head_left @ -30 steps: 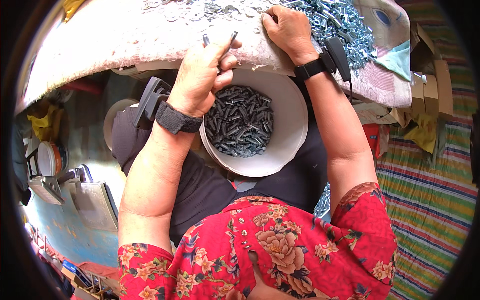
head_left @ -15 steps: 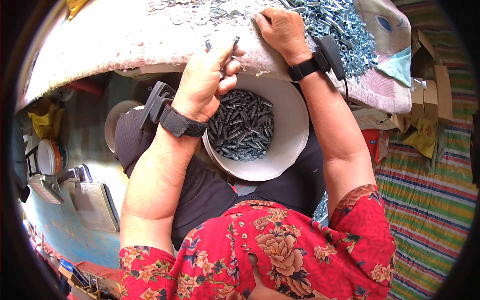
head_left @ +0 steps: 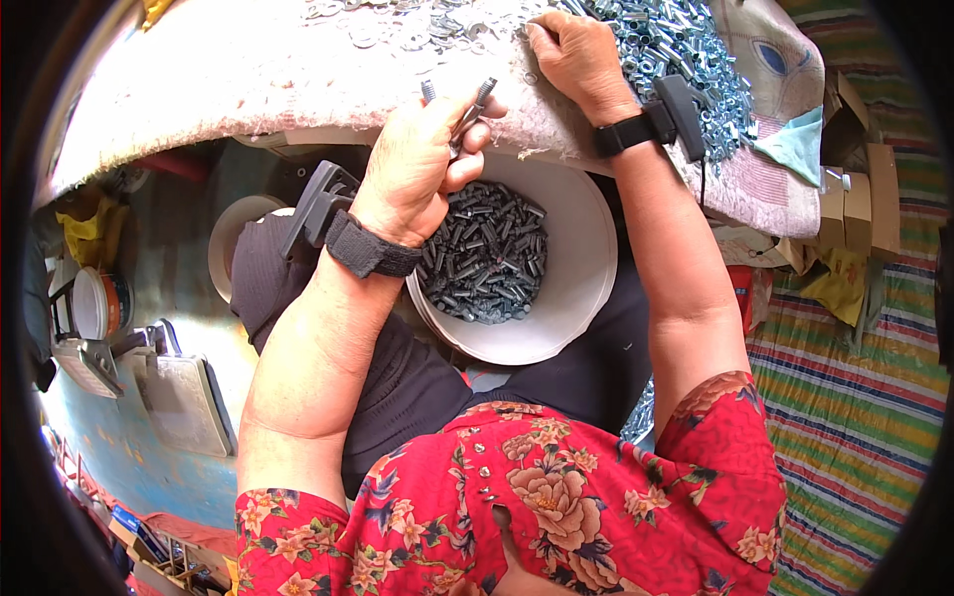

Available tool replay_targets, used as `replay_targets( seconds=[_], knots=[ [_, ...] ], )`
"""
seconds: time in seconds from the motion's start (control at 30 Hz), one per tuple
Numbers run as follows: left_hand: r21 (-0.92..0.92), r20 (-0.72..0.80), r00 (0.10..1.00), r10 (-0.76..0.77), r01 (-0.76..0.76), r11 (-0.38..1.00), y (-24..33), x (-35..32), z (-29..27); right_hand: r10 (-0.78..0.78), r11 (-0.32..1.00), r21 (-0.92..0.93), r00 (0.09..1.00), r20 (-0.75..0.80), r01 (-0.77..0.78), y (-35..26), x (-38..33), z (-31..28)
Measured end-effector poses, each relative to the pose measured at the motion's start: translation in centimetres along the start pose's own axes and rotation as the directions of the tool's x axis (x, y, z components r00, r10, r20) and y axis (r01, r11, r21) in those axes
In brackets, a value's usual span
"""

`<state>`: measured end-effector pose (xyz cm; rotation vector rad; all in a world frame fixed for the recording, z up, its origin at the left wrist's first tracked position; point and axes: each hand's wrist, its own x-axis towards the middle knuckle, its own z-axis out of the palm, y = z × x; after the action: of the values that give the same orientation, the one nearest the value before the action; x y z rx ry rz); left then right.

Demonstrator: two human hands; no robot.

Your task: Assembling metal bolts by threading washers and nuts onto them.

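Where the left grip (head_left: pixel 415 167) curls, bolts (head_left: pixel 484 94) protrude.

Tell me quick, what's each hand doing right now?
Left hand: closed, holding metal bolts, threaded ends sticking up.
Right hand: fingers curled near loose washers; can't tell whether it holds anything.

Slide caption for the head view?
Left hand holds threaded metal parts near the white bucket; right hand beside loose hardware.
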<state>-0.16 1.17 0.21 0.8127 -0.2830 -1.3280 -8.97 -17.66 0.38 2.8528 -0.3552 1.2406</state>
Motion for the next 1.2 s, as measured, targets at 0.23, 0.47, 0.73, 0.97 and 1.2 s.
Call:
replay_targets(
  seconds=[0.23, 0.47, 0.73, 0.97, 1.2],
  knots=[
    [-0.019, -0.021, 0.999, 0.04, -0.04, 0.999, -0.2, 0.4, 1.3, 0.186, 0.982, -0.015, 0.982, -0.042, -0.187, -3.4, -1.3, -2.4],
    [-0.079, 0.129, 0.986, 0.101, -0.091, 0.993, -1.9, 1.3, 1.4, 0.115, 0.988, 0.119, 0.988, -0.106, -0.102, -7.1, -3.0, -4.3],
    [-0.012, 0.071, 0.986, 0.15, -0.149, 0.989, -2.4, 1.4, 3.3, 0.395, 0.876, 0.294, 0.919, 0.02, -0.383, -8.1, -4.0, -6.7],
    [0.107, -0.03, 0.996, 0.082, -0.078, 0.991, -3.1, 1.2, 3.6, 0.499, 0.372, 0.679, 0.753, 0.429, -0.634, -8.2, -4.3, -8.4],
    [0.098, -0.04, 0.998, 0.044, -0.04, 0.994, -3.0, 1.1, 4.0, 0.483, 0.855, 0.142, 0.866, 0.128, -0.498, -0.4, -5.1, -9.4]
  ],
)
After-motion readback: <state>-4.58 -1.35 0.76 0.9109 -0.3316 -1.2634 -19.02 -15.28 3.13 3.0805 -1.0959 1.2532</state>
